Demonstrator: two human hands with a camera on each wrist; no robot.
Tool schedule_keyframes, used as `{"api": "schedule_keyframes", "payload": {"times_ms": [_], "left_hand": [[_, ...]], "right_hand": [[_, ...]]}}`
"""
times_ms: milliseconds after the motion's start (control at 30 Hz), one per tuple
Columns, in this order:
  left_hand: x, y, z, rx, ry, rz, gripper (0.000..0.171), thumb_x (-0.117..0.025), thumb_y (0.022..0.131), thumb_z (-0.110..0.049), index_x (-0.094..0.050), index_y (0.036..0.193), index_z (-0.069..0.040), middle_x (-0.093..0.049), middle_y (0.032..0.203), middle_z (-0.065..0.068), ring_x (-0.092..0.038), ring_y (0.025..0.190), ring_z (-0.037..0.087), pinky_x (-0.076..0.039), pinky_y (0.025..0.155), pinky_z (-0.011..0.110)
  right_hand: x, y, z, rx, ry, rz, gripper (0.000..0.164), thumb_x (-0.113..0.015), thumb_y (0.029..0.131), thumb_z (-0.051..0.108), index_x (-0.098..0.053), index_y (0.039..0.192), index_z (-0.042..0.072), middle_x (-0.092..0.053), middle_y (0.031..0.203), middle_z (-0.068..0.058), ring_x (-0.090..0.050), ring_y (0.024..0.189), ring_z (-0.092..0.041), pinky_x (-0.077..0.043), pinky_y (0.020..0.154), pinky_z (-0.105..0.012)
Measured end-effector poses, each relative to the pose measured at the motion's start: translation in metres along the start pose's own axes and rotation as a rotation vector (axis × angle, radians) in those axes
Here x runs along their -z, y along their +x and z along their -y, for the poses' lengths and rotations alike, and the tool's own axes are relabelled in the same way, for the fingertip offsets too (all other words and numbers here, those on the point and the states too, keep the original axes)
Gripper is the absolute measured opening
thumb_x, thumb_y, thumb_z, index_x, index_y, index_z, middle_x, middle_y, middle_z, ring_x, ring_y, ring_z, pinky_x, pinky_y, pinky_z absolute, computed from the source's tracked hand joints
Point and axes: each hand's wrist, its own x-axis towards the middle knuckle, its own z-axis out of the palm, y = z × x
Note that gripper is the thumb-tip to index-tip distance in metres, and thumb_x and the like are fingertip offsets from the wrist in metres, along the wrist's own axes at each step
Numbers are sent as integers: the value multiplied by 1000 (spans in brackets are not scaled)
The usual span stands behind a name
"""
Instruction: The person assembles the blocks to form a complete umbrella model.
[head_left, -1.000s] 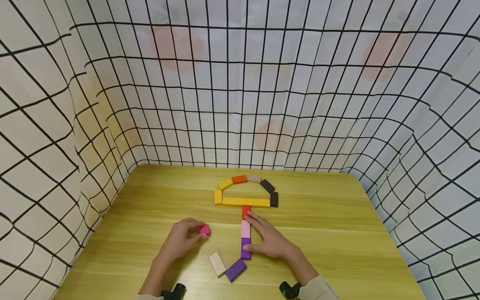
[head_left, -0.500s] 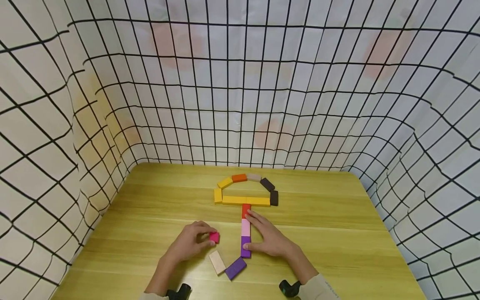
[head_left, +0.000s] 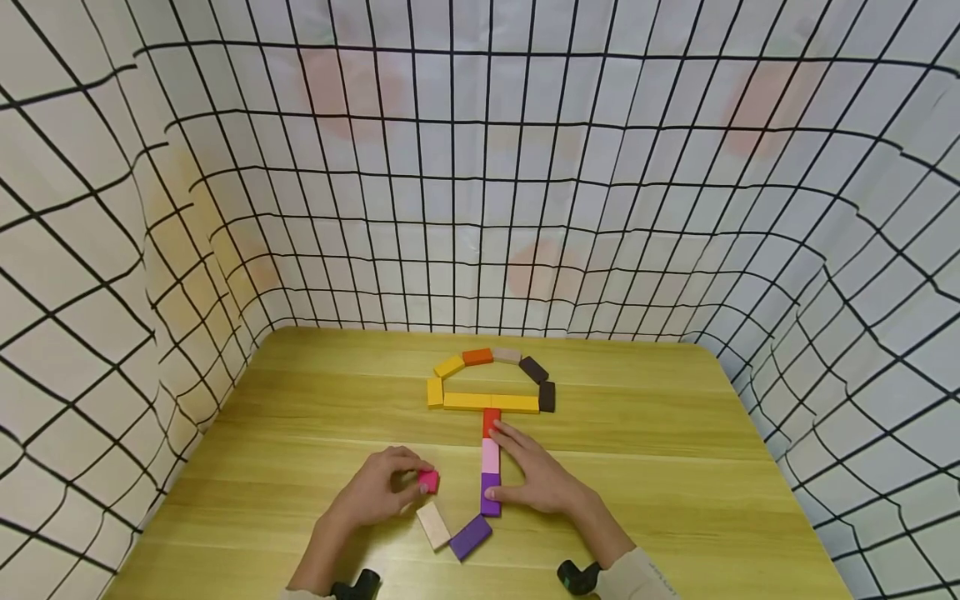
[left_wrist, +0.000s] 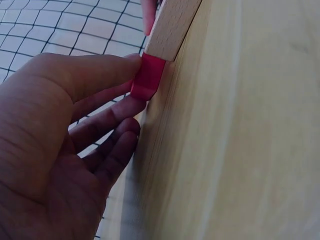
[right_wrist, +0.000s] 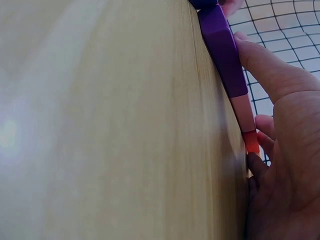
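My left hand [head_left: 381, 487] pinches a small magenta block [head_left: 428, 482] between thumb and fingertips, just above the pale wooden block [head_left: 433, 527]. In the left wrist view the magenta block [left_wrist: 148, 77] sits right at the end of the wooden block [left_wrist: 172, 30]. My right hand [head_left: 543, 475] lies over the straight stem of blocks with fingers spread. Its thumb rests on the purple block [head_left: 491, 500] and its fingertips touch the red block [head_left: 491, 421]; the light pink block [head_left: 491, 456] lies between these. A second purple block [head_left: 471, 537] slants from the stem's lower end to the wooden block.
Above the stem lie two long yellow blocks [head_left: 468, 401] in a row. An arch of yellow, orange [head_left: 477, 357], pale and black blocks [head_left: 533, 369] curves over them. A white sheet with a black grid [head_left: 480, 208] encloses the wooden table [head_left: 637, 450] at the back and sides.
My left hand has carried the magenta block right and slightly toward me, up to the pale wooden block's upper end. The right hand has stayed in place on the stem.
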Motion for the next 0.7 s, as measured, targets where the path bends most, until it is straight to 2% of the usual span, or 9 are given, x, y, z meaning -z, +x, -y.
{"api": "schedule_keyframes", "payload": {"times_ms": [333, 700], "left_hand": [[1, -4, 1, -56, -17, -9, 18, -77, 93, -22, -79, 111, -20, -74, 107, -10, -67, 102, 11, -56, 92, 36], [1, -6, 2, -34, -42, 14, 17, -78, 93, -25, -78, 109, -22, -74, 106, -11, -67, 102, 12, -56, 92, 37]], "right_hand": [[0, 0, 0, -1, 1, 1, 99, -68, 87, 70, -26, 165, 25, -14, 173, 9, -17, 160, -30, -28, 123, -62], [0, 1, 1, 2, 0, -7, 99, -69, 87, 69, -27, 165, 25, -14, 173, 9, -17, 160, -30, -28, 124, -61]]}}
